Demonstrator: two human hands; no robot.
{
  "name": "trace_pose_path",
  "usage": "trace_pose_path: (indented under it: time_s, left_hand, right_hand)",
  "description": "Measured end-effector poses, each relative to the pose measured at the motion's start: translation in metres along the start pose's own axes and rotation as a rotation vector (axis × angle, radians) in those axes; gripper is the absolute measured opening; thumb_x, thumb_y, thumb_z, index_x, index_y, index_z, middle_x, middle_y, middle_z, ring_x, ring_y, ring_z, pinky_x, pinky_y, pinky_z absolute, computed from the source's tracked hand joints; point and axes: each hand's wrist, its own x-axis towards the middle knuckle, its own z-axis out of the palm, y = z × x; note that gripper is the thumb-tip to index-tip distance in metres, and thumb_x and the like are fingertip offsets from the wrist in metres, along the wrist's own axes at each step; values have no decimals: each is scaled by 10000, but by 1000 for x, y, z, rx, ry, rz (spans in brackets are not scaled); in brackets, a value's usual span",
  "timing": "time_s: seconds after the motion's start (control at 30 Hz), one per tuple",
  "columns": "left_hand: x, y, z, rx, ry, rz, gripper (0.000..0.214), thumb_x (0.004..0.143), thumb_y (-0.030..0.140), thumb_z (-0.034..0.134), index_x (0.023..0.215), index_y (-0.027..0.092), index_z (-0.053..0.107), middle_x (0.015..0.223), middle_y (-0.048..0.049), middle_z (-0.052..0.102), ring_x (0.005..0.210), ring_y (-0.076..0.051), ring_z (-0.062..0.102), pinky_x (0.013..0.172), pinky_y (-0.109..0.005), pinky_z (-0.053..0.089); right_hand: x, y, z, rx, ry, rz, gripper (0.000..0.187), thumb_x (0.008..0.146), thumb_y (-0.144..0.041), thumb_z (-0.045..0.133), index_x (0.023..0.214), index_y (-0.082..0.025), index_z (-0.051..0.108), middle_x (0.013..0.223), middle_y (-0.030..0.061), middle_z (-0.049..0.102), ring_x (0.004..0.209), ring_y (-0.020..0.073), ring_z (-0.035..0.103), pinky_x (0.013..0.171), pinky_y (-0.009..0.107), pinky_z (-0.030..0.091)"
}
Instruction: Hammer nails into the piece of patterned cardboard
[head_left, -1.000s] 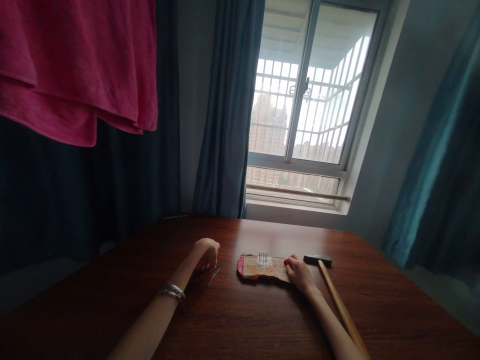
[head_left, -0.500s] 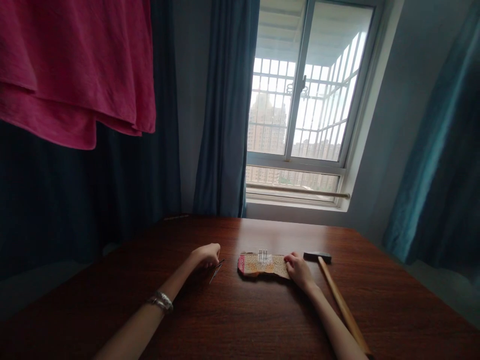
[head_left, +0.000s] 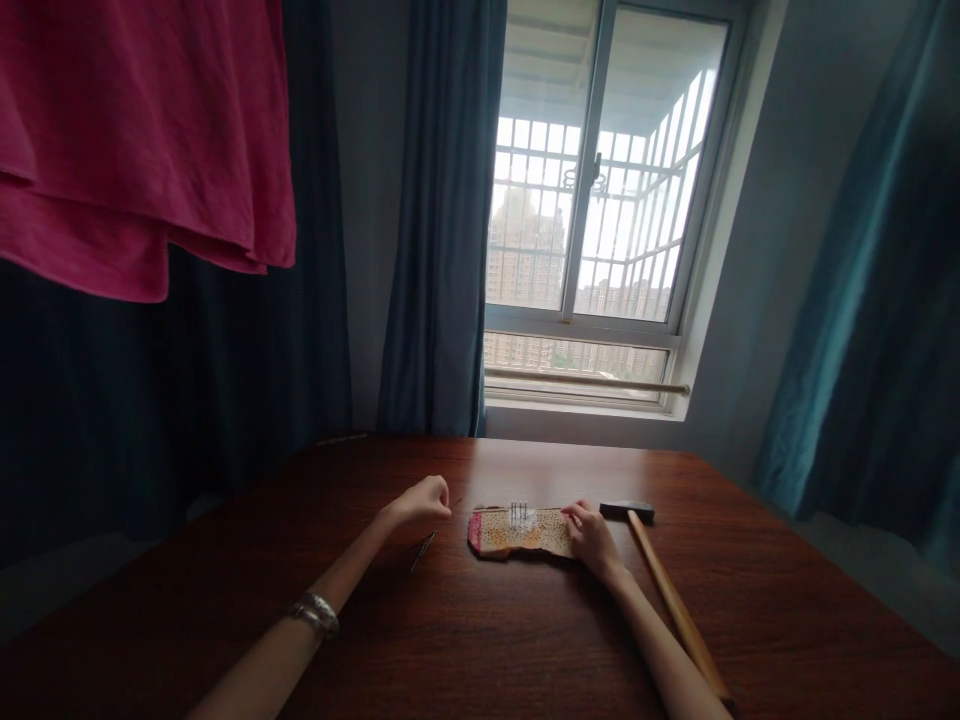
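My left hand [head_left: 426, 498] is closed in a pinch above the table, left of a flat spotted board. A thin nail [head_left: 458, 501] pokes out past its fingertips. Below that hand, more nails [head_left: 423, 551] lie on the tabletop. The board [head_left: 491, 533] has a ragged front edge and a pink left end; its material is hard to tell. Several nails [head_left: 518, 513] stand upright in it near the back edge. My right hand [head_left: 592, 538] grips the board's right end, fingers on top.
A hammer [head_left: 664, 580] with a dark head and long wooden handle lies right of my right hand, partly beside the forearm. The brown wooden table [head_left: 450, 640] reaches back to a curtain [head_left: 442, 250] and a barred window [head_left: 585, 200]. Pink cloth [head_left: 142, 140] hangs at upper left.
My left hand has risen slightly from the loose nails and moved toward the board, with a nail at its fingertips. My right hand keeps its place on the board. The view shifted a little.
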Motion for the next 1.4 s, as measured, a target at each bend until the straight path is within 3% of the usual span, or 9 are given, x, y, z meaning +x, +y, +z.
trace_pose_path:
  time_s: [0.1,0.2,0.37,0.5,0.63,0.77,1.23,1.4]
  left_hand:
    - [8,22,-1,-163,25,141,193,590,255,551,645,95,645,582,-24,590,518,-125,534,442,-190,356]
    - [12,50,8,-334,79,184,257,621,325,569,696,88,634,605,-24,588,479,-105,515,425,-193,377]
    - [13,91,44,-564,89,223,314,668,396,559,713,92,620,547,-7,545,431,-83,479,384,-188,374]
    - [17,110,75,-658,66,239,319,677,409,556,718,99,620,572,-7,553,435,-80,477,357,-178,359]
    - [23,117,93,-693,79,250,314,687,407,551,741,106,622,605,-9,559,459,-81,484,352,-168,357]
    - [25,117,98,-691,108,241,313,694,406,545,762,111,625,623,-11,571,483,-90,498,376,-178,374]
    - [17,125,95,-525,139,362,314,729,397,531,741,109,654,605,-4,590,555,-93,505,496,-178,370]
    - [24,118,85,-546,215,393,333,725,425,536,758,118,661,609,-12,600,554,-107,521,485,-192,380]
  right_hand:
    - [1,-10,-4,53,109,-31,229,808,-201,421,821,-195,650,827,68,605,800,186,569,758,285,424]
    - [1,-22,-3,151,143,-39,225,796,-208,431,826,-205,655,823,57,613,775,182,573,727,291,443]
    - [1,-39,-3,396,99,-23,240,790,-260,451,879,-208,667,887,58,643,784,178,592,654,274,474]
    - [3,-43,-8,593,8,76,281,769,-372,510,896,-189,680,858,68,672,796,204,600,623,291,487]
    - [4,-44,-9,751,-41,169,339,716,-436,570,881,-166,690,795,72,687,762,217,606,563,288,486]
    - [5,-45,-9,822,-50,201,357,687,-447,605,881,-162,696,797,76,694,774,218,607,567,285,485]
    - [2,-49,-10,863,-113,246,343,678,-474,618,801,-159,673,727,44,664,692,167,589,524,234,464]
    - [6,-38,-4,867,-44,245,337,676,-474,621,792,-160,662,725,43,650,710,170,588,528,233,465]
